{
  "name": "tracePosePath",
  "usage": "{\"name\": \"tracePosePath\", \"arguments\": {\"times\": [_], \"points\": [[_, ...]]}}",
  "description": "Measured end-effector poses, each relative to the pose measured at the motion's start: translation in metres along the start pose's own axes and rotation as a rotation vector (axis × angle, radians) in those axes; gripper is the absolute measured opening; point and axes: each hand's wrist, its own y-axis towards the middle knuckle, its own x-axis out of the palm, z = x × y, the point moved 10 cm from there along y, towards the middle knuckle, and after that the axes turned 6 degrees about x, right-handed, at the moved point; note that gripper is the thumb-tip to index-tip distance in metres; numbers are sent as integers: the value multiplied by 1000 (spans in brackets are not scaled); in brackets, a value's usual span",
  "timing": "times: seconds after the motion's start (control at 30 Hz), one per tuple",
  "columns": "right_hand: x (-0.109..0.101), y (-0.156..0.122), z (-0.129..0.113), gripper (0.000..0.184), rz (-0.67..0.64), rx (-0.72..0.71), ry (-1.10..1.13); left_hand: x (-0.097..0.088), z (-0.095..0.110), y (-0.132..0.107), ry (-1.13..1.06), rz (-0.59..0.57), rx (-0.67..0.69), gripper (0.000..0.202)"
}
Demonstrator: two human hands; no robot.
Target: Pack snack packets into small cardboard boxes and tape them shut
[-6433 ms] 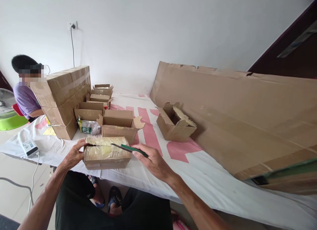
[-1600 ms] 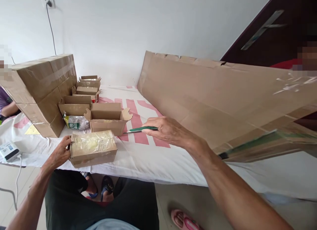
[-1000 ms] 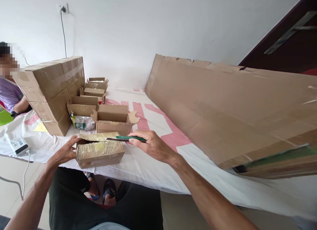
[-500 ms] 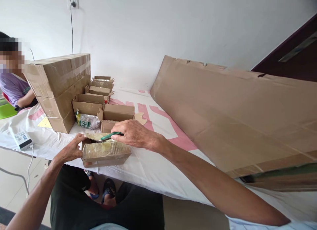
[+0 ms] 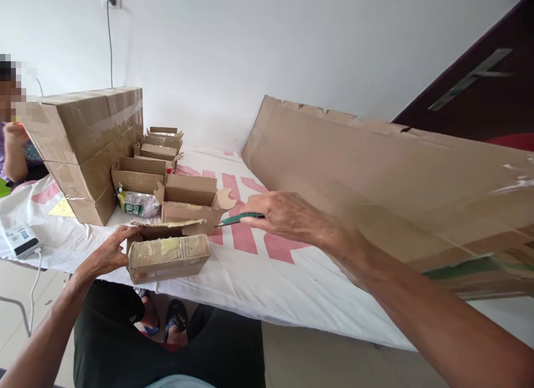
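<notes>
A small taped cardboard box (image 5: 169,263) lies at the front edge of the cloth-covered table, its top slit along the far side. My left hand (image 5: 109,250) grips the left end of that box, thumb on the near side. In my right hand (image 5: 287,214) is a green utility knife (image 5: 242,217), its blade pointing left, just off the box's right end. Right behind stands an open cardboard box (image 5: 192,210) with its flaps up. Beside that lies a clear plastic packet (image 5: 141,203) with green print.
Stacked sealed boxes (image 5: 83,148) stand at the left, with more open boxes (image 5: 161,148) behind. A large cardboard sheet (image 5: 334,165) leans along the right. A white device (image 5: 20,240) with a cable lies at the left edge. Another person (image 5: 16,148) sits far left.
My right hand has pulled the knife rightward, out of the box's top and past its right end. The slit has opened wider. My left hand keeps its hold on the box.
</notes>
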Motion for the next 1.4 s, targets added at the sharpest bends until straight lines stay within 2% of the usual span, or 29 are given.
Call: {"name": "tracePosePath", "arguments": {"times": [0.07, 0.13, 0.3, 0.37, 0.47, 0.67, 0.73, 0.8, 0.9, 1.03, 1.1, 1.2, 1.3, 1.4], "points": [[-9, -9, 9, 28, 67, 16, 88, -1, 1, 1, 13, 9, -13, 77], [-10, -12, 7, 28, 110, 13, 186, -2, 4, 0, 37, 12, -15, 79], [3, -15, 4, 31, 194, 41, 407, -5, 6, -4, 67, 1, -37, 84], [19, -25, 12, 34, 214, 80, 480, -6, 4, -5, 73, -3, -60, 88], [67, -52, 28, 36, 201, 172, 549, -7, 1, -5, 55, -6, -79, 96], [194, -123, 66, 31, 271, 429, 548, -6, -4, -3, -13, -23, -73, 114], [219, -137, 74, 30, 307, 441, 489, -6, -3, -3, -11, -20, -52, 116], [230, -143, 79, 29, 331, 434, 422, -7, -2, -3, -4, -15, -45, 119], [228, -136, 80, 28, 319, 423, 372, -7, -1, -3, -3, -4, -53, 127], [194, -103, 59, 34, 358, 396, 533, -6, 0, -4, -12, -4, -71, 133], [175, -75, 41, 38, 377, 371, 688, -5, 1, -6, -18, -9, -79, 134], [158, -22, 13, 53, 343, 314, 919, -4, 2, -10, -39, -8, -88, 136], [154, 28, -7, 64, 268, 288, 1091, -2, 5, -14, -61, -19, -84, 135], [152, 59, -12, 59, 282, 310, 1190, -2, 13, -17, -41, -21, -43, 128]]}}
